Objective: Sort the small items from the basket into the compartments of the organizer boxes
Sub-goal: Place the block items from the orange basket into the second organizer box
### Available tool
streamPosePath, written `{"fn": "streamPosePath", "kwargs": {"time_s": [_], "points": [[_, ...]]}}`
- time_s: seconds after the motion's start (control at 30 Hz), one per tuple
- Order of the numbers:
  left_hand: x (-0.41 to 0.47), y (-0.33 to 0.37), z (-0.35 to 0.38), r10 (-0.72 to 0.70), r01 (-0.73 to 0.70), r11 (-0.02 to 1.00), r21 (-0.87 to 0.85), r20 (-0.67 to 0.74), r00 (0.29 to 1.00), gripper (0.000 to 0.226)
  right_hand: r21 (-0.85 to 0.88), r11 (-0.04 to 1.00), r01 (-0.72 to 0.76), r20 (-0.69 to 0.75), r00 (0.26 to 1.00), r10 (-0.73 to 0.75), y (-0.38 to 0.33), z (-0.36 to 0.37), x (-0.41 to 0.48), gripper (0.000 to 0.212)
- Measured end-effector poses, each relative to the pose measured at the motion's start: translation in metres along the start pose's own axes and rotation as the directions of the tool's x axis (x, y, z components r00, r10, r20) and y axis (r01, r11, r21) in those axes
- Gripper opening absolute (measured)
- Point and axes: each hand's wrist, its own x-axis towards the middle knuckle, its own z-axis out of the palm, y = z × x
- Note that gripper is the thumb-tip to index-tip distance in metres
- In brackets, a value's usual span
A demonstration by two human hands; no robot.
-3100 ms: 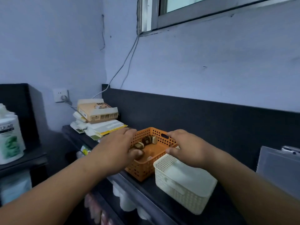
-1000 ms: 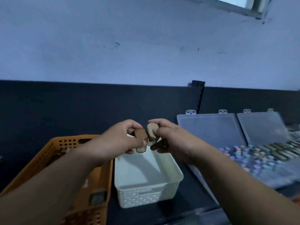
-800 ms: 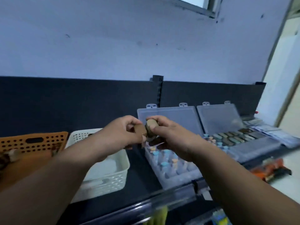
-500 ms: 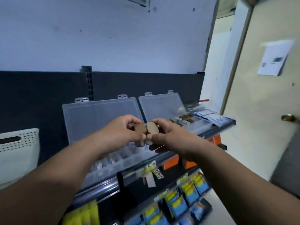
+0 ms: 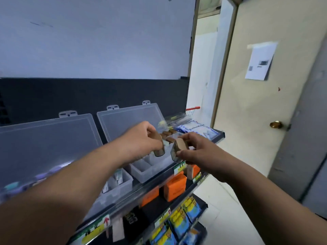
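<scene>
Head view: clear box (image 5: 143, 172) lies open.
Left hand (image 5: 139, 144): fingers pinch a brown block (image 5: 159, 151).
Right hand (image 5: 196, 152): fingers pinch a tan block (image 5: 179, 146).

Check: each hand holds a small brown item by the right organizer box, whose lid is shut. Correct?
No: the head view shows the right organizer box with its lid standing open. Otherwise right: the left hand holds one brown item and the right hand another brown item by that box.

two organizer boxes (image 5: 141, 167) side by side on shelf (image 5: 134, 193), door (image 5: 261, 106) right
</scene>
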Motion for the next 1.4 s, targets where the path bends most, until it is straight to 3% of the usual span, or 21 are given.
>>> {"fn": "streamPosePath", "kwargs": {"time_s": [0.3,0.53,0.73,1.03,1.2,1.4], "points": [[0.109,0.003,0.026,0.032,-0.032,0.999,0.03,-0.004,0.999,0.027,-0.129,0.992,0.011,-0.1,0.995,-0.024,0.033,-0.054,0.093,0.045],[0.166,0.002,0.064,-0.036,0.039,0.996,0.081,-0.034,0.999,0.027,-0.145,0.989,0.022,-0.027,0.999,-0.026,0.07,-0.083,0.166,0.044],[0.209,0.001,0.096,-0.128,0.142,0.986,0.091,-0.147,0.981,0.015,-0.174,0.979,0.109,0.125,0.988,-0.088,0.104,-0.103,0.241,0.036],[0.259,-0.005,0.143,-0.293,0.331,0.918,0.221,-0.187,0.938,0.025,-0.209,0.952,0.222,0.387,0.913,-0.128,0.155,-0.112,0.316,0.035],[0.268,-0.014,0.157,-0.349,0.405,0.814,0.417,-0.206,0.914,0.031,-0.199,0.93,0.309,0.498,0.849,-0.176,0.172,-0.106,0.331,0.029],[0.272,-0.023,0.166,-0.359,0.41,0.736,0.539,-0.203,0.911,0.021,-0.29,0.857,0.425,0.593,0.783,-0.187,0.177,-0.099,0.345,0.033]]}}
